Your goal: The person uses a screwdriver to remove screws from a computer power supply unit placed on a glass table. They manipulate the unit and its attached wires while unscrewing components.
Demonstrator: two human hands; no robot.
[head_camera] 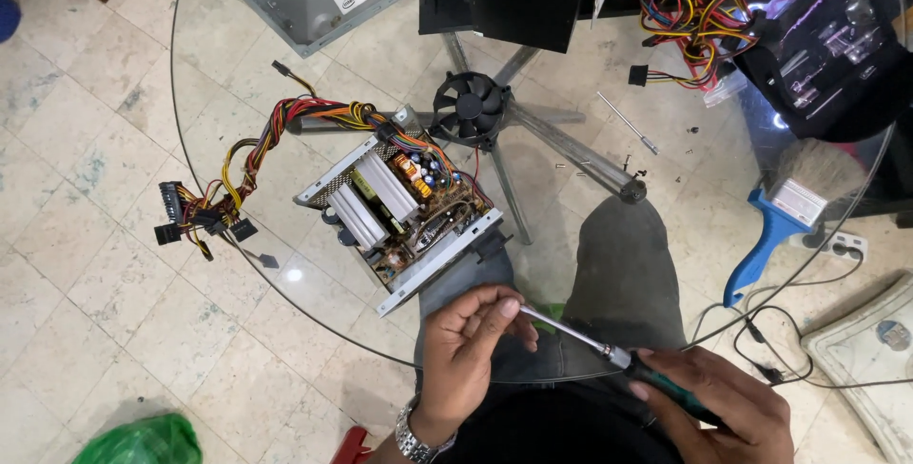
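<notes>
Over the round glass table (pixel 238 264) and tiled floor (pixel 86 236), both hands pinch a screwdriver (pixel 609 355).

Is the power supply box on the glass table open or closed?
Open: the power supply box has no top cover, baring heatsinks and circuit board.

Both hands low, close together.
Left hand (pixel 468 336) pinches with curled fingers; right hand (pixel 725 407) grips, fist closed.

Screwdriver (pixel 609 355) held near the worktop (pixel 238 264) edge
Green-black handle, slim silver shaft; lies slanted, tip up-left, just below the worktop's near rim; handle end lower right.
</notes>
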